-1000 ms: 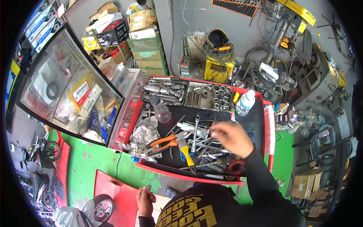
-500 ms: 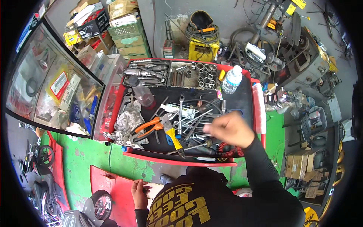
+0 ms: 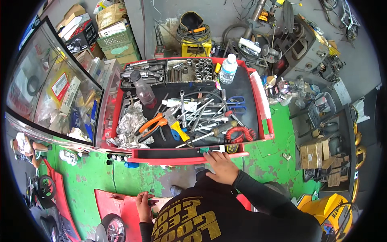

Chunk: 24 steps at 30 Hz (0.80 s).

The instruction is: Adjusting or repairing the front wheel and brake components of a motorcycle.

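Note:
My right hand (image 3: 223,167) is at the front of a red tool cart, its fingers hooked over the red front edge of a shallow drawer (image 3: 173,161). The drawer stands partly pulled out, with a round black-and-yellow tape measure (image 3: 231,148) and a small green thing in it. Low on the left, my left hand (image 3: 143,205) is closed around something dark that I cannot make out. On the cart's black top (image 3: 252,117) lie orange-handled pliers (image 3: 151,126), yellow-handled cutters (image 3: 181,133), a ratchet wrench (image 3: 182,107), several screwdrivers and a coiled red hose (image 3: 240,134).
Sockets (image 3: 203,68) and drive tools (image 3: 147,72) fill trays at the cart's back. A water bottle (image 3: 228,70), a dark-capped bottle (image 3: 144,92) and crumpled rags (image 3: 131,125) stand or lie nearby. Left is a glass cabinet (image 3: 56,88); a motorcycle wheel (image 3: 115,230) is below.
My right hand has moved down from above the tools to the drawer's front edge. The drawer shows more of its inside. The view has shifted; my left hand stays low.

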Available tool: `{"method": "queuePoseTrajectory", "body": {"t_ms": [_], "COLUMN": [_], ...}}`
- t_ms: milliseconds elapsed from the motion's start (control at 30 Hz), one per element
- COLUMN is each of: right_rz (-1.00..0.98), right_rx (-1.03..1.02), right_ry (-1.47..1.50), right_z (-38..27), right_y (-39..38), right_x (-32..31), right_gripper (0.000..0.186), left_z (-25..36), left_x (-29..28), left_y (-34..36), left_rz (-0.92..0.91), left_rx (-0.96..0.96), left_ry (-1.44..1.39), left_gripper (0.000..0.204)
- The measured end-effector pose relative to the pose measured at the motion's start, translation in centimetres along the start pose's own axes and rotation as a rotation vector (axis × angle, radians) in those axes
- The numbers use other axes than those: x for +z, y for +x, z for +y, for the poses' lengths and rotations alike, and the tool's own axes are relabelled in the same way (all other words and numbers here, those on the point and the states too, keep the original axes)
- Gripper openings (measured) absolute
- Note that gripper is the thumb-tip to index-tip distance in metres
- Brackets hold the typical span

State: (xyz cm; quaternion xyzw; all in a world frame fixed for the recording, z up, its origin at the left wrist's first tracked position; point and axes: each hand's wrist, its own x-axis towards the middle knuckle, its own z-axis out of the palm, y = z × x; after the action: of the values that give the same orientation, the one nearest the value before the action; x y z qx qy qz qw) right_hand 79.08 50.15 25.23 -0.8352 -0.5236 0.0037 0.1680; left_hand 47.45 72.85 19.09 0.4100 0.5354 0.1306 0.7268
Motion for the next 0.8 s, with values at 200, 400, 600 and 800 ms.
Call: {"method": "queuePoseTrajectory", "body": {"t_ms": [200, 400, 600, 800], "right_rz": [0.011, -0.018, 0.121, 0.512], "right_rx": [0.214, 0.301, 0.29, 0.433], "right_ry": [-0.082, -0.087, -0.036, -0.278], "right_z": [-1.1, -3.3, -4.3, -5.1], "right_y": [-1.0, -3.8, -6.0, -3.6], "right_x": [2.8, 4.3, 5.1, 4.5], "right_gripper": [0.043, 0.038, 0.028, 0.019], "left_z": [-1.3, -2.0, -1.4, -1.0], "left_x": [-3.1, -6.3, -5.4, -2.9], "left_y": [-0.8, -1.1, -1.0, 0.3], "left_rz": [-0.019, -0.052, -0.184, -0.336], "left_rx": [-0.021, -0.027, -0.028, 0.029], "left_ry": [0.0, 0.023, 0.095, 0.208], "left_gripper": [0.014, 0.016, 0.019, 0.022]}}
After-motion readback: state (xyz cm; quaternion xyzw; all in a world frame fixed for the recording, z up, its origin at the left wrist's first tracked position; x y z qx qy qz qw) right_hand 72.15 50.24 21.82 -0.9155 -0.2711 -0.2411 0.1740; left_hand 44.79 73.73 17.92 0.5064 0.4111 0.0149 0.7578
